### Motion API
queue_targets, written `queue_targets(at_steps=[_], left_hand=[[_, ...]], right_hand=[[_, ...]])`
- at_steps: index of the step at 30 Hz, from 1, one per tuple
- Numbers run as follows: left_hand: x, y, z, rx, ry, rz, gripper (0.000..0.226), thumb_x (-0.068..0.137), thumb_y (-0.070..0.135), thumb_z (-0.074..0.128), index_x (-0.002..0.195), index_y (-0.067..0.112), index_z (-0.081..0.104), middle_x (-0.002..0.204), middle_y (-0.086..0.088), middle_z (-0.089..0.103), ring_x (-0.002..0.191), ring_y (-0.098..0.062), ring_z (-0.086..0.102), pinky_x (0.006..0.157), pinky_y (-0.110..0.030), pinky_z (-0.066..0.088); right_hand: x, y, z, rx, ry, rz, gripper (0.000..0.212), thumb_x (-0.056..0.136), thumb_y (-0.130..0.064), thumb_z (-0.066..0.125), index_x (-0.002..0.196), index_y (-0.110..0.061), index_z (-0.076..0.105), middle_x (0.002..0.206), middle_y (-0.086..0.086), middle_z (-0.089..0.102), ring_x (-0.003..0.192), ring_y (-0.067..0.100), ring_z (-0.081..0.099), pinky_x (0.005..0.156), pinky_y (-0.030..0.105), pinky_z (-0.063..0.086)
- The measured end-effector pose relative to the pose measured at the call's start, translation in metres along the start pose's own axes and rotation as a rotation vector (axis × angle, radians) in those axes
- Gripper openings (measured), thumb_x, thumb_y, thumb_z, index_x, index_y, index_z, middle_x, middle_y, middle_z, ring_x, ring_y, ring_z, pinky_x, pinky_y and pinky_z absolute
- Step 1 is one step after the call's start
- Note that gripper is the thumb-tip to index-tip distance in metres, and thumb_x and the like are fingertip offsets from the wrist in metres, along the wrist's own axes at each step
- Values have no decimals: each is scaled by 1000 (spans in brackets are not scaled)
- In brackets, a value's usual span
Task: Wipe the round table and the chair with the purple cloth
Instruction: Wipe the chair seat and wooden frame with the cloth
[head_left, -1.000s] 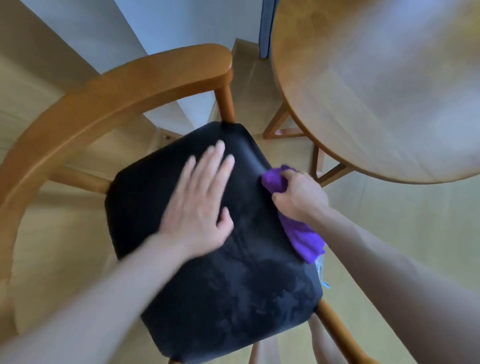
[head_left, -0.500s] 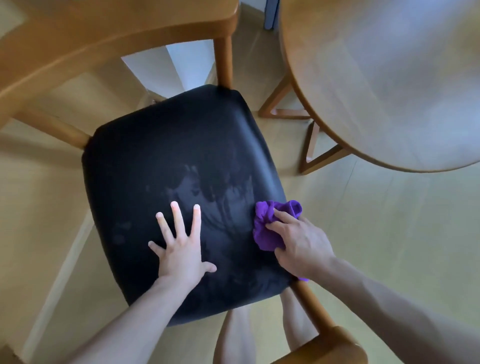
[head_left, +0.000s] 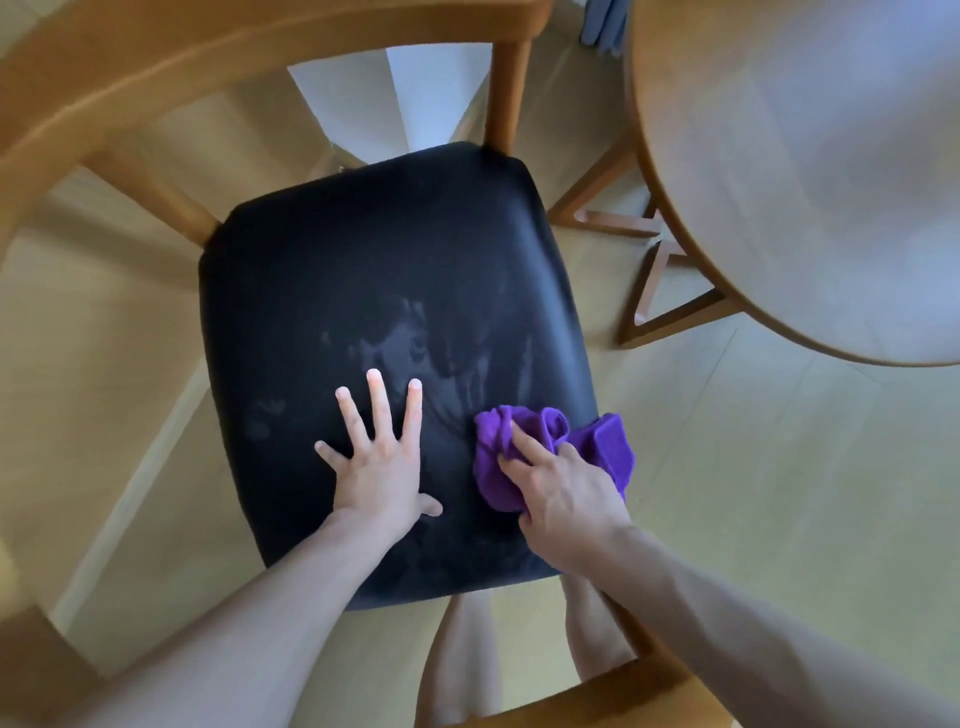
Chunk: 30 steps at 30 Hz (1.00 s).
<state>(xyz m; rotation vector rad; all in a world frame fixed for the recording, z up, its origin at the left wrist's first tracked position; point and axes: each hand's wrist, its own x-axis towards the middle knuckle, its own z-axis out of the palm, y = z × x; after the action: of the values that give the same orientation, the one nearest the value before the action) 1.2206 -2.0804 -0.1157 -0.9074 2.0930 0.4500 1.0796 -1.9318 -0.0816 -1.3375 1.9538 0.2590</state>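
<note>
The chair's black seat (head_left: 363, 270) fills the middle of the view, with damp streaks across its centre. Its curved wooden backrest (head_left: 156, 78) arcs over the top left. My left hand (head_left: 379, 462) lies flat on the seat with the fingers spread. My right hand (head_left: 561, 493) presses the bunched purple cloth (head_left: 602, 447) onto the seat near its right edge; part of the cloth hangs past that edge. The round wooden table (head_left: 810, 182) sits at the upper right.
The table's wooden legs (head_left: 644, 270) stand close to the chair's right side. A wooden chair arm (head_left: 597, 696) crosses the bottom of the view, with my legs (head_left: 467, 665) behind it. Pale wood floor (head_left: 779, 493) surrounds everything.
Over the last second both hands slid from the far part of the seat toward its near edge, leaving wet streaks. In the last half second the cloth shifted slightly inward on the seat.
</note>
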Motion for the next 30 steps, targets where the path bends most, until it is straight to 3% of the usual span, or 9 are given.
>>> queue_targets(at_steps=[4, 7, 12, 16, 19, 22, 24, 26, 30], left_hand=[[1, 1, 3, 19, 26, -13, 162, 65, 70, 85, 142, 25, -50, 156, -22, -47, 149, -58, -24, 112, -75, 33], [3, 1, 7, 22, 44, -19, 163, 63, 72, 85, 141, 26, -51, 156, -22, -46, 150, -59, -22, 111, -75, 34], [3, 0, 9, 30, 68, -22, 166, 62, 72, 85, 137, 27, -55, 155, -21, -47, 150, -58, -22, 110, -76, 34], [-2, 1, 3, 0, 54, -25, 164, 63, 69, 87, 141, 29, -52, 155, -19, -49, 150, -56, -24, 112, -75, 33], [-6, 0, -2, -37, 32, -30, 162, 65, 64, 89, 143, 34, -49, 153, -14, -53, 150, -53, -29, 115, -75, 29], [-9, -4, -8, -106, -4, -15, 157, 66, 56, 93, 153, 38, -37, 153, -5, -55, 150, -47, -33, 116, -75, 24], [-9, -10, -14, -182, -24, 9, 150, 68, 47, 94, 158, 42, -25, 156, 2, -51, 152, -41, -32, 117, -73, 22], [-12, -19, -19, -231, 5, 21, 143, 70, 43, 94, 162, 42, -15, 161, 8, -44, 156, -33, -25, 118, -67, 28], [-15, -43, -20, -201, 169, -79, 139, 69, 48, 94, 163, 36, -9, 166, 4, -34, 158, -33, -11, 118, -59, 35]], right_hand=[[18, 25, -37, 144, 127, 127, 40, 78, -33, 56, 117, -35, 65, 126, -14, 57, 107, 25, 59, 69, 31, 46], [54, 40, -62, 299, 413, 306, 58, 78, -29, 60, 136, -32, 56, 145, -8, 49, 117, 30, 57, 75, 35, 48], [31, 13, -20, -33, 129, 169, 75, 87, -28, 60, 156, -27, 29, 166, -5, 11, 107, 34, 52, 64, 35, 44], [-9, 13, -1, -85, -1, 27, 48, 86, -26, 57, 134, -28, 51, 147, -6, 39, 101, 27, 53, 60, 34, 42], [7, 24, -34, 59, 83, 56, 35, 80, -32, 57, 114, -29, 64, 114, -8, 55, 100, 27, 58, 67, 31, 45], [51, 29, -76, 255, 343, 82, 47, 76, -29, 63, 123, -27, 63, 121, -5, 57, 104, 30, 61, 71, 32, 48], [86, 19, -99, 346, 441, 72, 59, 76, -26, 63, 135, -26, 57, 141, -4, 50, 113, 32, 60, 79, 38, 53], [113, 0, -101, 340, 385, 98, 67, 80, -22, 62, 145, -27, 47, 159, -6, 32, 121, 34, 54, 79, 39, 52], [104, -35, -50, 54, 197, 20, 76, 86, -21, 62, 154, -25, 30, 167, -7, 2, 114, 33, 48, 60, 34, 39]])
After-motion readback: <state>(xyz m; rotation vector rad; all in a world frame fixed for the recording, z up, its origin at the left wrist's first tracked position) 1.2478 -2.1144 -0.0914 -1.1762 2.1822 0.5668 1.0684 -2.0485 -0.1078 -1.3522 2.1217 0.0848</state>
